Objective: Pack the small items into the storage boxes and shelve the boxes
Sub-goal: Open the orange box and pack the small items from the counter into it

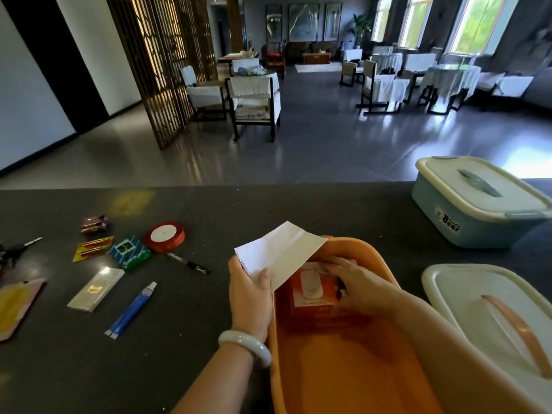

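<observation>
Near the front edge of the worktop (209, 294) sits an open orange box (343, 369). Over its left rim, the left hand (249, 297) pinches a folded white paper (279, 253) with curled fingers. Inside the box, the right hand (355, 283) holds a small orange carton (310, 291). More small things lie by the left edge.

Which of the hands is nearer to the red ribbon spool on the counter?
Left. The left hand holds white paper at the orange box's left rim, just right of the red ribbon spool. The right hand is farther right, inside the box.
</observation>
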